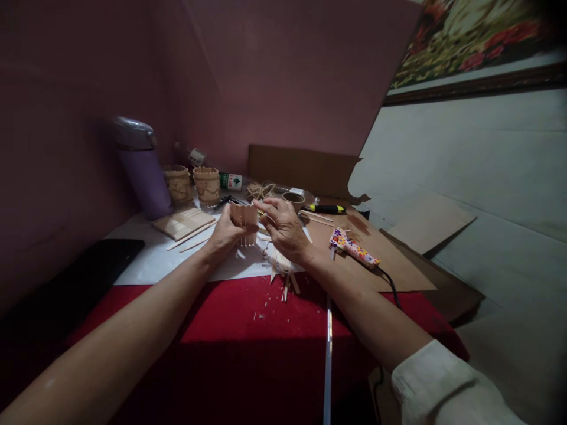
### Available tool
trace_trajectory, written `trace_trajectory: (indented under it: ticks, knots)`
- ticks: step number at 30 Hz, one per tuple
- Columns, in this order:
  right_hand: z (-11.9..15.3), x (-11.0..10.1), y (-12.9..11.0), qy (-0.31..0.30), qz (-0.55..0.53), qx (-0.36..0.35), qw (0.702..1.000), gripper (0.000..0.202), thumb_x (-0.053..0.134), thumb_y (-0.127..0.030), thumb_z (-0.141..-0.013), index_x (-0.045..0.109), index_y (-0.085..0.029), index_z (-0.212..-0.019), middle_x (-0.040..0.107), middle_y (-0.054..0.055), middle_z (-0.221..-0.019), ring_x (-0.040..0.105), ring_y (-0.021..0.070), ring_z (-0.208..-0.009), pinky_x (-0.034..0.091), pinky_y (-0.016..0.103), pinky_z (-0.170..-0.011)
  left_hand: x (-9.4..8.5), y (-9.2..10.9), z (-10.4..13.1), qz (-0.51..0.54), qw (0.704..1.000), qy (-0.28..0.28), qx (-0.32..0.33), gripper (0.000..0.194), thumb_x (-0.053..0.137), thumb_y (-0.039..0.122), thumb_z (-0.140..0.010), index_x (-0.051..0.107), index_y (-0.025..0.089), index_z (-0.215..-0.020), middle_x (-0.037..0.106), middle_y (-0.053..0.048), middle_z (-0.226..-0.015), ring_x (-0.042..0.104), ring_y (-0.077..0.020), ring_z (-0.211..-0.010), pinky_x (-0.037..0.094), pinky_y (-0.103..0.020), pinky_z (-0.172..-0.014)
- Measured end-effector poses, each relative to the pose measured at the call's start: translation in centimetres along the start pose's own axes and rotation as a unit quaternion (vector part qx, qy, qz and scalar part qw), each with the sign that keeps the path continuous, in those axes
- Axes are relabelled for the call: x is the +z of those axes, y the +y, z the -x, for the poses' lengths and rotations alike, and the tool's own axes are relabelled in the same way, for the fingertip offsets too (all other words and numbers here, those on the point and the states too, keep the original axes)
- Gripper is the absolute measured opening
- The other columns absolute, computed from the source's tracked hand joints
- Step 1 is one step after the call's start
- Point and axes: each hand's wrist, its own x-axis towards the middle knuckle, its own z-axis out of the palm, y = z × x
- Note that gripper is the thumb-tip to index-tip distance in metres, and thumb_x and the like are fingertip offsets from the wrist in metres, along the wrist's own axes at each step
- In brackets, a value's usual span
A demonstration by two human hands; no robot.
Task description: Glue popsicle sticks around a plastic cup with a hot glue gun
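Wooden slats, set side by side as a small panel (243,216), stand over the white sheet (146,260), back from its front edge, their long axis near upright; the left hand (222,235) has the panel's left side between thumb and fingers. To its right, the right hand (286,229) bends its fingers towards the upper edge (touching or just short, I cannot tell), and whatever those fingertips may pinch is hidden, like the panel's far side
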Motion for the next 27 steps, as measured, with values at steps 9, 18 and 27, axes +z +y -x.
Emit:
trace_trajectory:
  ticks: [9, 18, 27]
  knots:
    - [-0.12, -0.03, 0.07, 0.008, -0.035, 0.001, 0.999, 0.039, 0.05, -0.02, -0.095, 0.06, -0.036, -0.129, 0.059, 0.006, -0.122, 0.05, 0.0245, -0.117, 0.042, 0.047, -0.102, 0.06, 0.05, 0.11, 0.002, 1.0, 0.003, -0.006, 0.057, 0.082, 0.019, -0.05, 0.048, 0.019, -0.095, 0.055, 0.002, -0.084, 0.052, -0.0135, -0.072, 0.04, -0.025, -0.059]
    - [-0.11, 0.13, 0.41, 0.014, -0.062, -0.005, 0.998, 0.038, 0.051, -0.016, -0.094, 0.063, -0.034, -0.126, 0.062, 0.006, -0.118, 0.051, 0.0237, -0.115, 0.043, 0.046, -0.101, 0.05, 0.11, 0.11, -0.014, 1.0, 0.002, -0.005, 0.055, 0.081, 0.018, -0.052, 0.048, 0.018, -0.096, 0.055, 0.002, -0.084, 0.052, -0.0133, -0.072, 0.04, -0.024, -0.06]
    - [-0.21, 0.4, 0.6, 0.019, -0.073, -0.005, 0.997, 0.044, 0.051, -0.014, -0.093, 0.06, -0.041, -0.127, 0.063, 0.004, -0.116, 0.054, 0.0233, -0.112, 0.045, 0.046, -0.098, 0.0, 0.12, 0.17, -0.009, 1.0, 0.006, -0.001, 0.054, 0.082, 0.017, -0.051, 0.049, 0.018, -0.094, 0.056, 0.002, -0.083, 0.052, -0.0129, -0.071, 0.04, -0.024, -0.06]
